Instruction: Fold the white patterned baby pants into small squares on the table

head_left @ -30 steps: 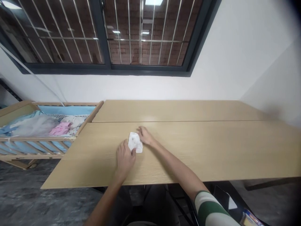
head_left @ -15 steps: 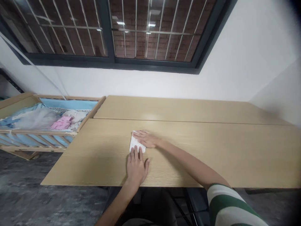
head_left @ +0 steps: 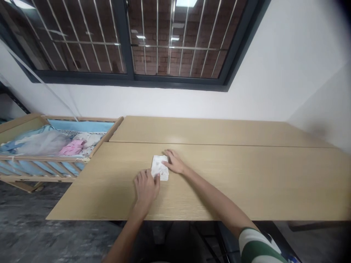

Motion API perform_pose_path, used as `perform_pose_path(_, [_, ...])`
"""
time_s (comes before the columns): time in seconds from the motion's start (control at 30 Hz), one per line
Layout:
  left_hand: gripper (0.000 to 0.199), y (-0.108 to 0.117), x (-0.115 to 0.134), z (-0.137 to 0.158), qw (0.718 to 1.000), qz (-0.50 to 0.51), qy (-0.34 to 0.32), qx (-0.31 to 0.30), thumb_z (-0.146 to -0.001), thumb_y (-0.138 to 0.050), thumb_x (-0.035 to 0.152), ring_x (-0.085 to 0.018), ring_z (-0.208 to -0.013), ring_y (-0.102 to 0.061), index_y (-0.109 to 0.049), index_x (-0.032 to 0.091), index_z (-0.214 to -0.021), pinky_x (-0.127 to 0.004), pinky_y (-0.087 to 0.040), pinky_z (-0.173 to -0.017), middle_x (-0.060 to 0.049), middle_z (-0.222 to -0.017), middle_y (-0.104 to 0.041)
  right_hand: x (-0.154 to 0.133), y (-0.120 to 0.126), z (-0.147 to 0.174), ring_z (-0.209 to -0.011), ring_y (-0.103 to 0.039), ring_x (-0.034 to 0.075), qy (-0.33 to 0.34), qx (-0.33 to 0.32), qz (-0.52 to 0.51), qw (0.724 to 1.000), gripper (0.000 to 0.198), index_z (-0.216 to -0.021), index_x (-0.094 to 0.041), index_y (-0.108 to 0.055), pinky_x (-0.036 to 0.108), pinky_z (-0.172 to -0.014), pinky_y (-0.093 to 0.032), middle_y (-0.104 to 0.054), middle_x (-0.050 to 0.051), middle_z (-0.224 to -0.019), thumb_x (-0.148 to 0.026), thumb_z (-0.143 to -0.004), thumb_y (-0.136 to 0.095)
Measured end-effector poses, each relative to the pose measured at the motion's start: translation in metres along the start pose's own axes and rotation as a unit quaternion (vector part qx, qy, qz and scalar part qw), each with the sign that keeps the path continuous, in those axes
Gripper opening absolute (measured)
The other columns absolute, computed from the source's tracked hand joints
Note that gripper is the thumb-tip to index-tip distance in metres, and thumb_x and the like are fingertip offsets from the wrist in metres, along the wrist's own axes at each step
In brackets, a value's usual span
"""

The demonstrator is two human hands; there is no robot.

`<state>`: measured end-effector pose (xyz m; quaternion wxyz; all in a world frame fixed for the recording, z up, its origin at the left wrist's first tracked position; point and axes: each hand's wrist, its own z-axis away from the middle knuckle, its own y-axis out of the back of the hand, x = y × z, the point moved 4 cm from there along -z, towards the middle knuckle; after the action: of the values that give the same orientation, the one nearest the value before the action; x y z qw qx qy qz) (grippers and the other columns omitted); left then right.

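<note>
A small white folded tissue (head_left: 159, 168) lies flat on the pale wood tabletop (head_left: 233, 179), with faint grey marks on its face. My left hand (head_left: 146, 187) rests at its lower left corner, fingers a little bent and the thumb tip by the tissue's lower edge. On the other side, my right hand (head_left: 175, 163) has its thumb over the upper right edge of the tissue. Its fingers are spread from the thumb and reach past the top corner onto the wood. Neither hand is closed round the tissue.
A wooden cot (head_left: 46, 159) with blue lining, pink cloth (head_left: 72, 147) and bedding stands against the table's left end. Behind the table is a white wall (head_left: 175, 104) below a dark-framed, barred window (head_left: 131, 77). A seam (head_left: 192, 144) runs along the tabletop.
My left hand has slid left off the tissue's lower edge. My right hand has drawn back to the right, uncovering most of the tissue. The view has tilted slightly up.
</note>
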<state>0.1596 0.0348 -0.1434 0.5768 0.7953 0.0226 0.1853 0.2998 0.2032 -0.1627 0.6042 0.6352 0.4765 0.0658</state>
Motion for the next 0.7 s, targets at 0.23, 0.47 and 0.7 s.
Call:
perform_pose_path(0.23, [0.038,-0.012,-0.013,-0.035,0.996,0.022,0.027,-0.078,-0.098,-0.045,0.044,-0.036,-0.108,-0.06,-0.063,0.011,-0.103,-0.046,-0.04,-0.092,-0.022,-0.11,-0.065,-0.022,0.007,0.0,-0.118,-0.047,0.028,-0.027,0.04,0.009,0.999,0.033,-0.116,-0.018,-0.067,0.045,-0.105,-0.035,-0.054,0.012,-0.121,-0.036,-0.088,-0.07])
perform_pose_path(0.47, [0.031,0.01,-0.049,-0.015,0.981,0.141,0.007,-0.132,-0.096,-0.045,0.044,-0.019,-0.077,-0.066,-0.058,0.019,-0.084,-0.027,-0.044,-0.069,-0.005,-0.08,-0.068,-0.094,-0.018,0.017,-0.094,-0.057,0.021,-0.067,-0.004,-0.075,0.995,0.019,-0.103,-0.019,-0.06,0.036,-0.091,-0.038,-0.064,0.004,-0.096,-0.022,-0.086,-0.065])
perform_pose_path(0.7, [0.056,0.109,-0.175,0.082,0.967,0.215,0.087,-0.108,-0.076,-0.05,0.081,-0.023,-0.068,-0.061,-0.06,0.026,-0.07,-0.03,-0.05,-0.065,-0.001,-0.066,-0.062,-0.212,-0.063,0.017,-0.074,-0.056,0.013,-0.025,-0.226,-0.321,0.92,0.025,-0.091,-0.019,-0.062,0.023,-0.063,-0.038,-0.063,-0.003,-0.081,-0.031,-0.075,-0.078])
